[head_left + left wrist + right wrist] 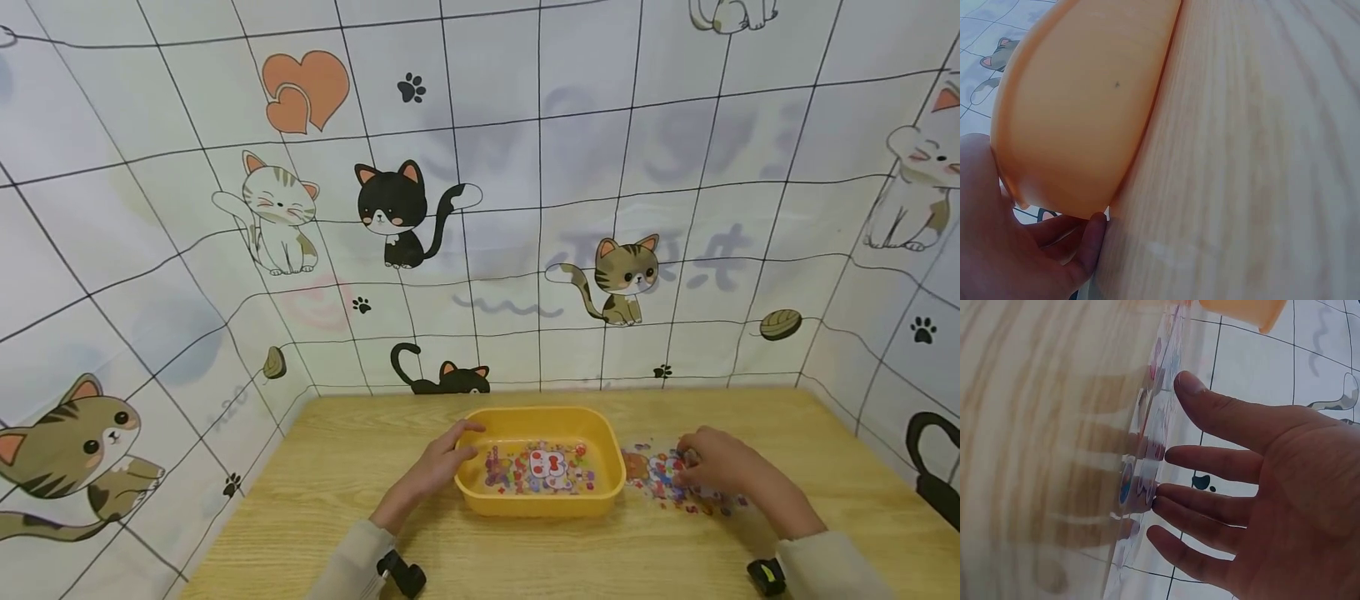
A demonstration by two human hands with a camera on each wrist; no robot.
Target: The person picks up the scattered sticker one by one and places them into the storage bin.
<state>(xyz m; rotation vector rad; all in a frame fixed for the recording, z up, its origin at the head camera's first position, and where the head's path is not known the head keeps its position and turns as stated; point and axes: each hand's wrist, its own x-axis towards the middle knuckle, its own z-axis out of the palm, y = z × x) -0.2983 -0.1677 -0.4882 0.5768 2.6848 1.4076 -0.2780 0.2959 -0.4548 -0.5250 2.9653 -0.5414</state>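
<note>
A yellow plastic basin (540,505) sits on the wooden table. Inside it lie many small colourful flat pieces that look like stickers (517,473), with a larger white cartoon-face piece (548,468) among them. At the basin's left end my left hand (438,462) holds the rim; in the left wrist view, fingers (1088,250) curl against the outer wall. My right hand (716,462) is over a scattered patch of similar pieces (667,471) right of the basin. In the right wrist view its fingers are spread, fingertips (1175,453) right at the pieces on the tabletop.
The wooden tabletop (337,500) runs back to a white gridded sheet (510,350) printed with cats and paw marks, which also hangs along both sides. A black loop-shaped object (933,458) stands at the far right. Dark straps with small devices are worn on both wrists.
</note>
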